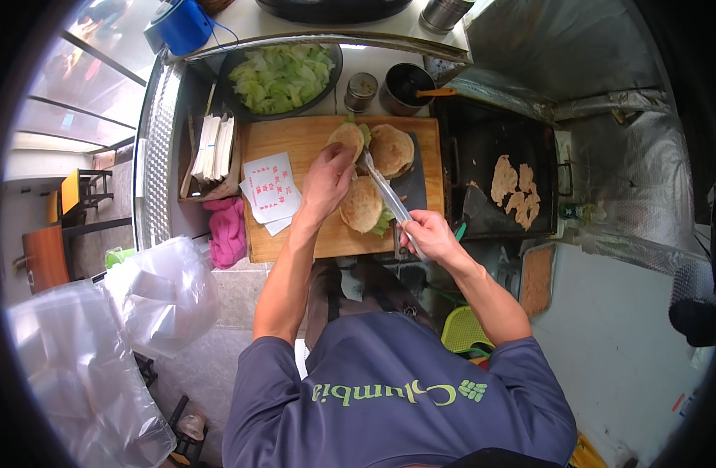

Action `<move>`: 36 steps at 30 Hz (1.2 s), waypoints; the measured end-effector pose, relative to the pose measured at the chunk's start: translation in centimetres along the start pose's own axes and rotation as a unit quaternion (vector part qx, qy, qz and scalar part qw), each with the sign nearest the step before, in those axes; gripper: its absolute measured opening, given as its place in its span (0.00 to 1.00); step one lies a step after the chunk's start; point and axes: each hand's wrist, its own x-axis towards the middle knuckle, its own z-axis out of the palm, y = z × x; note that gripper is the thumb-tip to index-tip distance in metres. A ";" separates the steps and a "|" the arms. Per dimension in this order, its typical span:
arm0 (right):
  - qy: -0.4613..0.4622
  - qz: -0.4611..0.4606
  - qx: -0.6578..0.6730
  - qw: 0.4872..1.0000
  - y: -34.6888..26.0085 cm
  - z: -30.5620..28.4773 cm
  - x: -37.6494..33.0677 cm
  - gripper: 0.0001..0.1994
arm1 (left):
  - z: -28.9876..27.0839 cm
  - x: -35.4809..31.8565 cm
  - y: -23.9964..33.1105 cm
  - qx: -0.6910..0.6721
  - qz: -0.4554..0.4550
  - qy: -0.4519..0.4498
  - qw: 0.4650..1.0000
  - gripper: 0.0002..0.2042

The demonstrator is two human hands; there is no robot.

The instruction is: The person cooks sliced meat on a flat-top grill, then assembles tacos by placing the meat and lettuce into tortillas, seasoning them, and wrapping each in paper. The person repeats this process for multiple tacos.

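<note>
My left hand (330,183) pinches a round flatbread bun (344,140) at the far part of a wooden cutting board (303,242). Green lettuce pokes out at that bun's edge. My right hand (429,235) grips metal tongs (387,189), whose tips reach up beside the bun. Another round bun (392,151) lies just right of it. A third bun (361,206), with lettuce showing at its lower right, sits nearer me under the tongs' left side. Beneath the tongs and buns shows a dark grey flat surface (414,187); I cannot make out what it is.
White printed paper bags (269,186) lie on the board's left, beside a box of upright paper bags (213,148). Behind stand a bowl of chopped lettuce (284,76), a shaker (361,90) and a dark pot (405,87). Meat pieces (504,181) rest on the black griddle (483,140) at right.
</note>
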 end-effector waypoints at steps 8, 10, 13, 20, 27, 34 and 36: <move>-0.031 0.012 -0.027 0.999 -1.2 -2.4 -2.7 0.11 | 1.0 0.2 -0.7 0.022 -0.078 -0.075 0.994 0.17; -0.007 0.007 -0.061 0.998 -1.2 -4.0 -4.8 0.11 | 1.1 -0.3 -0.3 0.056 -0.079 -0.063 0.993 0.17; 0.028 -0.048 -0.138 0.989 -3.6 -5.6 -4.5 0.10 | 1.7 -0.9 -0.5 0.119 -0.044 -0.018 0.992 0.17; 0.011 -0.152 -0.353 0.923 -17.8 -1.8 7.8 0.15 | 1.6 -0.4 0.0 0.137 -0.062 -0.052 0.987 0.18; -0.048 -0.153 -0.481 0.862 -23.2 1.6 12.6 0.16 | 1.6 -0.6 -0.6 0.097 -0.046 -0.031 0.994 0.18; -0.017 -0.171 -0.217 0.961 -16.8 -4.3 2.5 0.11 | 2.4 0.7 -1.3 0.031 -0.042 -0.019 0.998 0.22; 0.005 -0.148 -0.185 0.971 -13.0 -6.1 -0.4 0.08 | 2.7 0.9 -1.5 0.045 -0.052 -0.002 0.998 0.24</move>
